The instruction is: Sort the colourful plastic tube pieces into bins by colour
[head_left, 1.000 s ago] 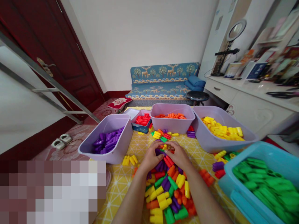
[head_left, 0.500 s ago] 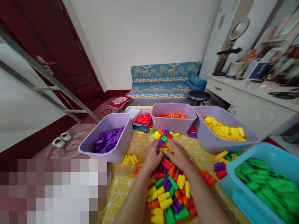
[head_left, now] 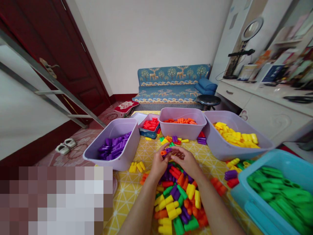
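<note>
My left hand [head_left: 158, 162] is closed around an orange bullet-shaped toy block [head_left: 163, 152], whose hollow end shows. A purple bullet-shaped toy block [head_left: 168, 150] sits right beside it, at the fingertips of my right hand [head_left: 184, 160], which is curled and closed on it. Both hands meet above a mixed pile of toy blocks [head_left: 174, 205] in yellow, green, purple, orange and red. Fingers partly hide the two held pieces. Beyond my hands lies a small scatter of blocks [head_left: 174, 139].
Tubs ring the yellow patterned tablecloth [head_left: 119, 195]: a lilac tub [head_left: 134, 143] of purple blocks, a small box [head_left: 148, 133] of red, a lilac tub [head_left: 182, 130] of orange, a lilac tub [head_left: 215, 143] of yellow, and a turquoise tub [head_left: 246, 192] of green. Loose blocks [head_left: 230, 175] lie between.
My hands were reaching down into blocks at the pile's far side. Now they are drawn together and curled, with an orange and a purple block showing between them.
</note>
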The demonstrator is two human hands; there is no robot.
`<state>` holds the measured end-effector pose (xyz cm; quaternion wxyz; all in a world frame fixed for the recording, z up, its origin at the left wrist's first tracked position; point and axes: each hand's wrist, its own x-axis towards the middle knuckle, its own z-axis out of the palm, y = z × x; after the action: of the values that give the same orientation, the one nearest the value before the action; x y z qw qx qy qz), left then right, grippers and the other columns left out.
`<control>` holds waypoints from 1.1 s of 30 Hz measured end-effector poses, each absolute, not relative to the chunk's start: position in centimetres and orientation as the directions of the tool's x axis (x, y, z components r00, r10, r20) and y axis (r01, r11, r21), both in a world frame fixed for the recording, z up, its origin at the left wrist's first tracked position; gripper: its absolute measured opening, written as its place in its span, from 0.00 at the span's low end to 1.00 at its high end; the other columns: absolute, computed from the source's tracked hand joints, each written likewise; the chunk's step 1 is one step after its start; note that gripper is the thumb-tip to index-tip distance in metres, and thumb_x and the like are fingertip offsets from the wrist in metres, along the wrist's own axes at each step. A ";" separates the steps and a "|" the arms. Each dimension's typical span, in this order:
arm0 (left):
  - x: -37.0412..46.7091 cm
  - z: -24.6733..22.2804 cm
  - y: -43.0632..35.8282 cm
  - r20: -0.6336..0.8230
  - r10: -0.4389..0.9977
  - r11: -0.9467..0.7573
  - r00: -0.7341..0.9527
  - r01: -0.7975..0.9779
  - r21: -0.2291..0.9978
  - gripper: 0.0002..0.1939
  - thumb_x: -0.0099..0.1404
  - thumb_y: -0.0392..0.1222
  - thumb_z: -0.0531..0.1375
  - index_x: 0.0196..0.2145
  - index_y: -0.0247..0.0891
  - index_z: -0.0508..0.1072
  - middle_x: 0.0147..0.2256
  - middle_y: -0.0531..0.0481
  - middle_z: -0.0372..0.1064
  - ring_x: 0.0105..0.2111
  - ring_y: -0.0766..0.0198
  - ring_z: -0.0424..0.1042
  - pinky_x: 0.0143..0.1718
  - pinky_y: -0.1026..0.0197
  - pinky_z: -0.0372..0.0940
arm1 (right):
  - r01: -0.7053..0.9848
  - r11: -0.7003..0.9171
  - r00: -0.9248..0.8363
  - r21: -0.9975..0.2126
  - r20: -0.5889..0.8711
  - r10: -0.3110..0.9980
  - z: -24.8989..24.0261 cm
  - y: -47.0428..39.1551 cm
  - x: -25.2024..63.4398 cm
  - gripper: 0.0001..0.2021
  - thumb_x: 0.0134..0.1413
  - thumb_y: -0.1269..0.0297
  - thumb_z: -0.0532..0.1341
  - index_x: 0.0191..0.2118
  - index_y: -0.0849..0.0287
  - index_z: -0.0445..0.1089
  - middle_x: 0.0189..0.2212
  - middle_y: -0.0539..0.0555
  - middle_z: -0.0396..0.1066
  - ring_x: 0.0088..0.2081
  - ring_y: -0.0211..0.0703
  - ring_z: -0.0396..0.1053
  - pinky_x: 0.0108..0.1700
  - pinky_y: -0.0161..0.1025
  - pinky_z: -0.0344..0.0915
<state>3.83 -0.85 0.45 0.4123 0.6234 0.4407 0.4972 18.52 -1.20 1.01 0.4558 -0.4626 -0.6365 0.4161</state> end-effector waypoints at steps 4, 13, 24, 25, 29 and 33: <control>3.8 0.8 -1.2 0.272 0.949 -0.303 0.162 0.219 0.928 0.31 0.58 0.30 0.55 0.60 0.37 0.58 0.42 0.48 0.74 0.41 0.62 0.72 0.48 0.58 0.65 | 0.315 0.268 -0.140 -0.910 0.235 0.962 1.2 -1.3 18.4 0.17 0.48 0.65 0.62 0.46 0.55 0.70 0.34 0.51 0.74 0.34 0.42 0.72 0.39 0.39 0.67; 4.0 0.9 -1.5 0.288 0.927 -0.336 0.241 0.194 0.922 0.24 0.59 0.34 0.56 0.54 0.38 0.66 0.48 0.46 0.71 0.48 0.59 0.69 0.53 0.57 0.62 | 0.408 0.342 -0.108 -0.846 0.327 0.939 1.8 -1.3 18.6 0.09 0.47 0.64 0.62 0.37 0.54 0.72 0.33 0.51 0.73 0.34 0.42 0.70 0.36 0.38 0.65; 3.5 0.4 -0.9 0.161 0.983 -0.150 0.093 -0.115 0.982 0.16 0.58 0.51 0.61 0.36 0.33 0.72 0.32 0.48 0.73 0.33 0.63 0.71 0.37 0.63 0.65 | 0.416 0.284 -0.129 -0.864 0.253 0.959 1.8 -1.4 19.0 0.06 0.48 0.61 0.61 0.26 0.57 0.69 0.23 0.48 0.69 0.26 0.39 0.65 0.30 0.35 0.60; 3.5 0.5 -0.9 0.155 0.986 -0.146 0.066 -0.129 0.981 0.17 0.58 0.52 0.61 0.35 0.34 0.71 0.31 0.49 0.72 0.31 0.65 0.70 0.35 0.64 0.65 | 0.406 0.287 -0.143 -0.868 0.250 0.958 1.9 -1.5 18.9 0.06 0.48 0.61 0.62 0.25 0.57 0.68 0.23 0.48 0.69 0.26 0.39 0.65 0.30 0.35 0.60; 3.3 0.7 -0.9 0.123 0.991 -0.130 -0.054 -0.161 0.978 0.16 0.60 0.53 0.58 0.36 0.37 0.66 0.23 0.56 0.65 0.23 0.70 0.64 0.25 0.69 0.60 | 0.358 0.279 -0.193 -0.891 0.222 0.956 2.2 -1.8 18.7 0.07 0.47 0.61 0.63 0.25 0.57 0.69 0.23 0.47 0.69 0.25 0.38 0.64 0.29 0.34 0.60; 3.0 0.9 -0.9 0.120 0.991 -0.124 -0.067 -0.067 0.990 0.16 0.63 0.53 0.54 0.29 0.35 0.67 0.22 0.56 0.63 0.22 0.70 0.63 0.25 0.69 0.59 | 0.252 0.255 -0.168 -0.933 0.218 0.961 2.5 -1.9 18.8 0.08 0.48 0.60 0.62 0.26 0.58 0.69 0.23 0.47 0.68 0.26 0.37 0.64 0.30 0.34 0.60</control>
<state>2.99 -0.86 0.91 0.4700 0.4957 0.4658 0.5625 18.82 -1.90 2.50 0.4479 -0.4643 -0.6535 0.3959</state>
